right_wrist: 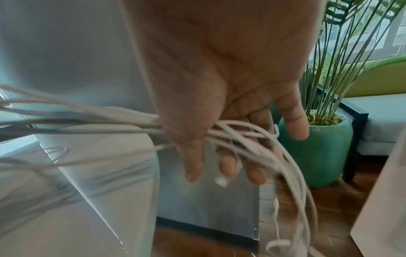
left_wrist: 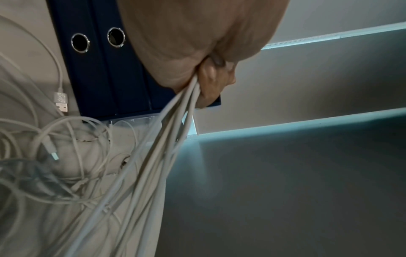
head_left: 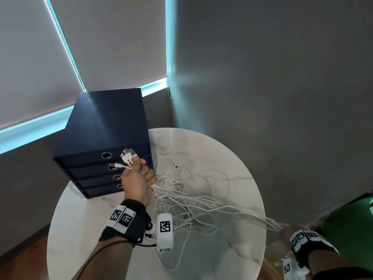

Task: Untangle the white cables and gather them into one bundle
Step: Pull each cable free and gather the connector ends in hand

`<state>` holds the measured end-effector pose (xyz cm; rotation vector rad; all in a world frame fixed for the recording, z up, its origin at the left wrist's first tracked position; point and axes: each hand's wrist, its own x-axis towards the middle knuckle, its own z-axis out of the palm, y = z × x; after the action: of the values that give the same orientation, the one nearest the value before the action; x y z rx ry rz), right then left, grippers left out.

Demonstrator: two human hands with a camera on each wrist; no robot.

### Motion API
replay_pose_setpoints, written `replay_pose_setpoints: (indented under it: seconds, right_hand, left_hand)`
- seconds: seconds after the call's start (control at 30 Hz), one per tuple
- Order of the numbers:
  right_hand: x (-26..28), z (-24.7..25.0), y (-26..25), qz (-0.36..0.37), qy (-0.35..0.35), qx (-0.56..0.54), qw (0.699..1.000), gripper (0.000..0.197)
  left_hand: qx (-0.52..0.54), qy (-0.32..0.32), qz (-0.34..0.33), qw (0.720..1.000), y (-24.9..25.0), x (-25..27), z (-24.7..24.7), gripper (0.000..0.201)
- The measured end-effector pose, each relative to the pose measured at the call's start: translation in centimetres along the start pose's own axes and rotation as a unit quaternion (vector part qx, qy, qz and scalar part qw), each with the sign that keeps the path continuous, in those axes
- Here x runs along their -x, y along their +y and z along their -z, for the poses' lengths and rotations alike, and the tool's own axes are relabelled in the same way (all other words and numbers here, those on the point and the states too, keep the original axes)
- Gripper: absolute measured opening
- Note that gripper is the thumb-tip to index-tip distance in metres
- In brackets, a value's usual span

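Several white cables (head_left: 201, 190) lie tangled on the round marble table (head_left: 232, 154). My left hand (head_left: 139, 178) is raised over the table's left part and grips a bunch of cable ends in its fist. Their USB plugs (head_left: 128, 156) stick out above the fist. In the left wrist view the strands (left_wrist: 167, 139) run down from the curled fingers (left_wrist: 208, 76). My right hand (head_left: 286, 229), blurred, is past the table's right edge. In the right wrist view the cables (right_wrist: 241, 139) pass under its thumb (right_wrist: 193, 161) and hang in loops towards the floor.
A navy drawer box (head_left: 105, 134) with ring pulls stands at the table's back left, close behind my left hand. A loose USB plug (left_wrist: 61, 102) lies beside it. A teal plant pot (right_wrist: 318, 156) and a sofa stand on the wooden floor to the right.
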<state>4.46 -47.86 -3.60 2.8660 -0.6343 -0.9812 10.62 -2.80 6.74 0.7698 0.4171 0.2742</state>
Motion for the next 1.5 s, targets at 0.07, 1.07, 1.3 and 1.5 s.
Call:
replay_pose_setpoints:
  seconds: [0.07, 1.07, 1.3, 1.5]
  right_hand:
    - [0.7, -0.5, 0.2, 0.007, -0.033, 0.014, 0.999, 0.080]
    - [8.6, 2.7, -22.6, 0.454, -0.026, -0.178, 0.873, 0.050]
    - [8.6, 2.9, -22.0, 0.431, -0.043, -0.182, 0.883, 0.042]
    - [10.3, 4.2, -23.6, 0.472, -0.006, -0.229, 0.851, 0.036]
  left_hand:
    - [-0.014, -0.003, -0.002, 1.000, -0.3, 0.1, 0.1, 0.035]
    - [-0.124, 0.050, -0.002, 0.991, -3.9, 0.4, 1.9, 0.007]
    - [-0.188, 0.034, -0.077, 0.979, -4.5, 1.0, 1.9, 0.004]
    - [-0.173, 0.050, -0.066, 0.981, -4.6, 1.0, 1.0, 0.031]
